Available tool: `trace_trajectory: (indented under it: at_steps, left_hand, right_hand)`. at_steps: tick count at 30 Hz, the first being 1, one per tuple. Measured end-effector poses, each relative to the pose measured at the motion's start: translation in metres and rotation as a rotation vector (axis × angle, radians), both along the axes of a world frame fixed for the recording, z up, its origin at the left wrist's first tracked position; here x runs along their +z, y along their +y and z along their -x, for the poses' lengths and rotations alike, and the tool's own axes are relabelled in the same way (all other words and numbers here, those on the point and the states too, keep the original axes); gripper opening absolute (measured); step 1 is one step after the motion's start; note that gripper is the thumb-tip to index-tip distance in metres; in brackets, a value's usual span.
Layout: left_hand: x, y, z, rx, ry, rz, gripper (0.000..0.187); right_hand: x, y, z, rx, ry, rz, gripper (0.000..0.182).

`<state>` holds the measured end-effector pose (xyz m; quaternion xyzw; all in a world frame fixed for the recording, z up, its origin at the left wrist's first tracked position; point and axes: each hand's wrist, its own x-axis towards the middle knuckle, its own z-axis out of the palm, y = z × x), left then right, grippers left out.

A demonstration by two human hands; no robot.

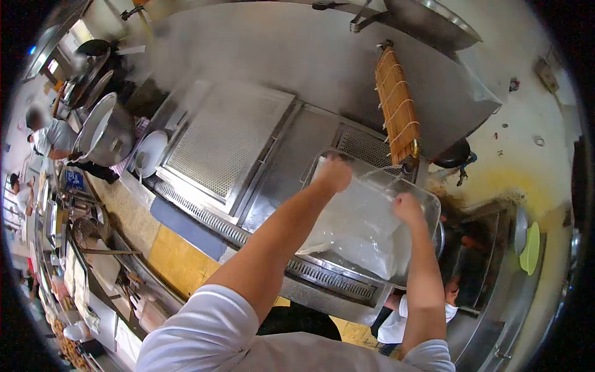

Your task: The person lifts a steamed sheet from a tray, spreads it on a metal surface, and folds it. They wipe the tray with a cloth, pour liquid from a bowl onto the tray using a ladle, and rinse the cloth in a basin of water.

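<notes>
White shirt [297,353], plastic sheet [356,232] spread below curled fingers [405,201]

A working commercial kitchen.
Steam [180,53] drifted above a perforated steel panel [226,146], near a big metal pot [119,137].

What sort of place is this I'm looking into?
Most likely a commercial kitchen: there's a large metal pot, a perforated steel panel on the steel counter, and a hanging bamboo mat.

Counts: wearer's hands [335,175], 2; clear tub [429,194], 1; plastic sheet [359,229], 1; perforated panels [229,146], 2; bamboo mat [396,102], 1; large pot [118,139] at left, 1.
</notes>
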<state>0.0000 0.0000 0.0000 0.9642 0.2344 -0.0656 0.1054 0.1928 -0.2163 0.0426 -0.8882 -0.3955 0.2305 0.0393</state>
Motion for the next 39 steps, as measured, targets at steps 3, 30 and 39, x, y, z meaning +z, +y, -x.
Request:
trace_trajectory:
  at_steps: [3,30,39]
  left_hand:
    - [0.012,0.022,0.0,-0.013,0.025,-0.063,0.02]
    - [0.353,0.064,0.365,0.385,-1.457,0.487,0.024]
    - [0.421,0.186,0.507,0.205,-1.718,0.029,0.017]
  right_hand:
    - [-0.004,-0.008,-0.013,0.082,-0.055,-0.121,0.022]
    - [0.376,-0.033,0.19,0.04,-0.221,-1.221,0.023]
    - [0.408,0.091,0.348,-0.034,-0.068,-1.345,0.021]
